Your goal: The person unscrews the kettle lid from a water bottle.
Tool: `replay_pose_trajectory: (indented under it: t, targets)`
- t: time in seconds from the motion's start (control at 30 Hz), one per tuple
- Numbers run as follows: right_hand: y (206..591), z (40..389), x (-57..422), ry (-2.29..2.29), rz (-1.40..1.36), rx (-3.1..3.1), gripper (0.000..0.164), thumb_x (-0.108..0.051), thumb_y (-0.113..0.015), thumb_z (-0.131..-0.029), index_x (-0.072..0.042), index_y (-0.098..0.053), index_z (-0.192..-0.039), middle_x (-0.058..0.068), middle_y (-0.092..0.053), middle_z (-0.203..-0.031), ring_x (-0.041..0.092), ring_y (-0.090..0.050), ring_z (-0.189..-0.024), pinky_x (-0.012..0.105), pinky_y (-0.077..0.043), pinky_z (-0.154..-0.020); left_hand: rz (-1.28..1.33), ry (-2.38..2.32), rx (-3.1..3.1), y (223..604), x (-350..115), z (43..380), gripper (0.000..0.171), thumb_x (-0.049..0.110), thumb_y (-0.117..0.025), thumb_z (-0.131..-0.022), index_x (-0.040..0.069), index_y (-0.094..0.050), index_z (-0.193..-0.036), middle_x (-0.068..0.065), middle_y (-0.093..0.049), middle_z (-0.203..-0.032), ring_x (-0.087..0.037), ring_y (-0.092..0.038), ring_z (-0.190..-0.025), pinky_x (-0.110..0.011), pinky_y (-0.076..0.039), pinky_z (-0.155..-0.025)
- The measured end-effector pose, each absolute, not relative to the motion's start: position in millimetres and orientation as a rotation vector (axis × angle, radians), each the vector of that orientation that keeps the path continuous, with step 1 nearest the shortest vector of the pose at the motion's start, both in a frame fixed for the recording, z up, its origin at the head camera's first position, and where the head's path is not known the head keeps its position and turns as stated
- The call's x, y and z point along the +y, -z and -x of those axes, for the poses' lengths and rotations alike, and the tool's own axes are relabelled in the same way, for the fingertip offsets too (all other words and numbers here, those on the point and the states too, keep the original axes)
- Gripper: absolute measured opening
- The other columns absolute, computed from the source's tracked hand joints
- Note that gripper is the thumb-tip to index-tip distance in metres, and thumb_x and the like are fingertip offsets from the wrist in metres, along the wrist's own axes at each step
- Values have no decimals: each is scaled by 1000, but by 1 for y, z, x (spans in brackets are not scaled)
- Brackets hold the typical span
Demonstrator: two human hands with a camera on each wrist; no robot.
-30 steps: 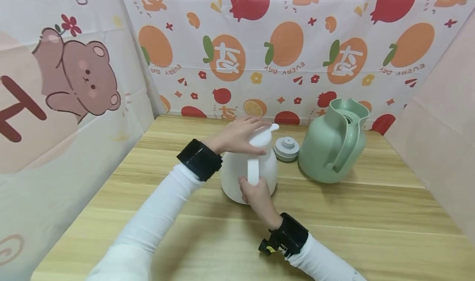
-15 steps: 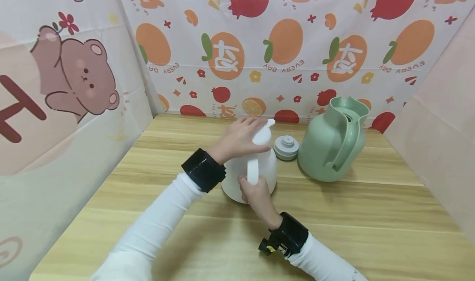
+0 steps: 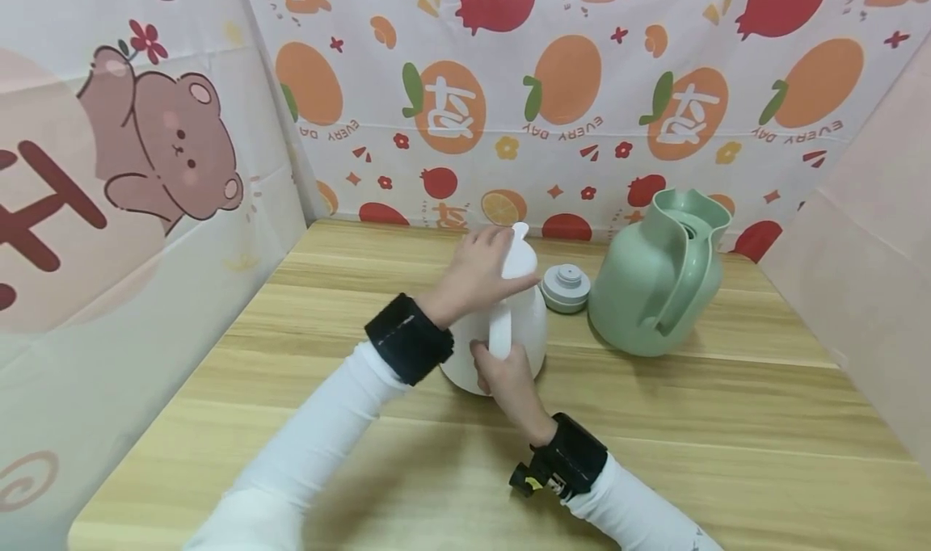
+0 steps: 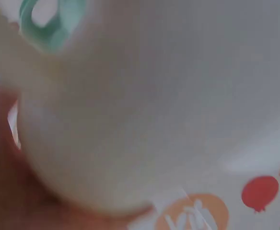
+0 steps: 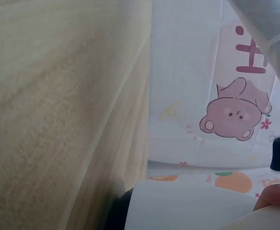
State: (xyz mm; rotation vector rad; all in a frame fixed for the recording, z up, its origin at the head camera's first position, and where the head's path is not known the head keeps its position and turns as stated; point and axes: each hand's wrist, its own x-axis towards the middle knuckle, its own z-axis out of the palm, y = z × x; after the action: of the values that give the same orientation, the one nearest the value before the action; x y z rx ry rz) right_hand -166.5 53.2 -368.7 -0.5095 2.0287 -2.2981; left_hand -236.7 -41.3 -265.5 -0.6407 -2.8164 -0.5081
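In the head view a white thermos jug (image 3: 534, 337) stands upright on the wooden table, its handle (image 3: 500, 331) toward me. My left hand (image 3: 476, 275) comes over the top from the left and grips the jug's white lid (image 3: 520, 258), thumb along the near side; a small tab on the lid points to the back. My right hand (image 3: 511, 383) holds the lower part of the handle. Blurred white plastic (image 4: 154, 105) fills most of the left wrist view, with the left hand's skin dark at its lower left. The right wrist view catches the jug's side (image 5: 183, 206) and a thumb (image 5: 276, 194).
Right behind the white jug sits a round grey stopper (image 3: 566, 288). Beside it stands a green thermos jug (image 3: 636, 292), its top without a lid and its handle toward the front right. Printed cloth walls (image 3: 494, 82) border the table (image 3: 655, 470) at the back and sides.
My left hand has turned with the lid: the lid's tab has swung from pointing right to pointing back. The right hand keeps its hold on the handle, and the jug stays in place.
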Motion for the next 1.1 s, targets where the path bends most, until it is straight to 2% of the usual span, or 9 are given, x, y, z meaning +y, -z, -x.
replay_pose_trajectory:
  t: [0.13,0.23,0.33,0.57,0.8,0.87,0.97,1.07,1.1]
  targets:
    - [369,167,53,2275,521,2083,37,-6,-51,-89,-5,-42,-52,-1,-36,-43,17,-33,-41,23,-27,-42,864,779,-2789,270,-65,245,74,38,-70,-79,7,-38,-139,-12,-33,-142,-27,-29,-128,-44,-31,-98]
    - [370,167,54,2268,528,2100,37,-6,-50,-88,-5,-42,-52,-1,-36,-43,16,-34,-40,22,-27,-42,926,917,-2730,277,-75,252,74,36,-74,-76,12,-41,-138,-9,-33,-142,-24,-32,-126,-43,-36,-94]
    - [371,166,54,2270,534,2085,37,-6,-49,-89,-4,-43,-52,-1,-36,-43,16,-34,-40,23,-27,-42,921,988,-2653,284,-76,253,73,36,-76,-74,11,-44,-135,-8,-36,-140,-22,-35,-124,-42,-37,-93]
    - [369,167,55,2274,525,2063,37,-4,-50,-90,-5,-43,-53,1,-37,-43,15,-34,-40,23,-28,-42,708,999,-2484,295,-58,241,70,34,-78,-72,7,-49,-130,-11,-42,-133,-26,-41,-116,-42,-40,-89]
    - [343,154,56,2249,516,2063,34,2,-45,-90,-6,-40,-57,-2,-35,-46,11,-34,-41,21,-28,-44,465,741,-2614,288,-39,225,77,46,-70,-77,4,-40,-135,-18,-36,-134,-34,-37,-116,-43,-40,-87]
    - [344,154,57,2253,529,2059,34,2,-46,-90,-6,-40,-57,-1,-35,-46,12,-34,-41,22,-28,-44,520,677,-2657,284,-42,225,79,46,-68,-78,4,-37,-136,-19,-33,-135,-35,-35,-117,-45,-38,-90]
    - [352,159,58,2251,527,2054,37,0,-47,-90,-6,-40,-55,-1,-35,-44,13,-33,-41,22,-28,-44,729,574,-2654,279,-55,229,78,44,-68,-79,3,-36,-138,-21,-24,-143,-36,-22,-129,-48,-23,-102]
    - [362,165,57,2249,520,2052,39,-3,-49,-91,-5,-41,-52,0,-35,-43,13,-33,-40,23,-28,-43,1014,579,-2569,276,-72,236,67,34,-70,-81,3,-43,-134,-16,-20,-147,-28,-7,-136,-44,-10,-107]
    - [365,166,56,2251,520,2051,40,-4,-49,-91,-5,-41,-52,0,-35,-43,13,-33,-40,23,-27,-43,1091,616,-2551,275,-78,238,63,31,-70,-81,5,-46,-133,-14,-21,-148,-25,-6,-137,-43,-10,-107]
